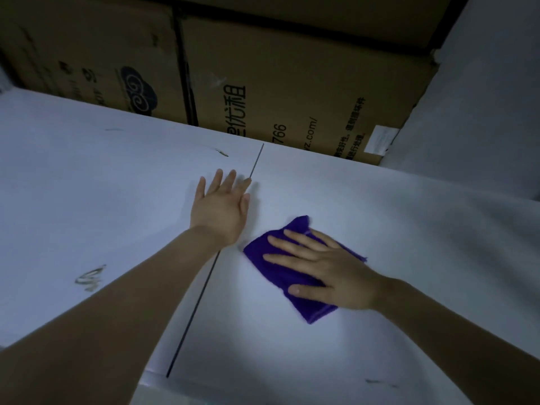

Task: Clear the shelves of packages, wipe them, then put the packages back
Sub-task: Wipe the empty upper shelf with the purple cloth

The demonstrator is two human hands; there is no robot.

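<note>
Head view looks down on a white shelf (87,185), bare of packages where the hands work, so by my reading the wiping step is under way and the putting-back has not begun. On the far left of the shelf sit dark scuff marks: I count one smear (91,278) near the front, a faint one further back and a small one (221,152) toward the middle, with another streak at the front right edge.

The left hand (220,207) lies flat on the shelf, fingers spread and gripping nothing, its fingertips just beside the dark seam (198,305) where two shelf panels meet. It is probably there to brace the body while leaning in.

To the right of the seam, the right hand (327,271) presses palm-down on one folded purple cloth (295,290), fingers splayed across it, not curled round it, which spreads pressure over the cloth for wiping. The cloth lies flat on the right panel, well short of the back.

Behind the shelf stand two large cardboard boxes side by side: the left box (96,57) and the right box (306,83), the latter bearing a white label (381,140). A further carton seems to rest on top, mostly cut off. A pale wall (491,112) closes the right side.
</note>
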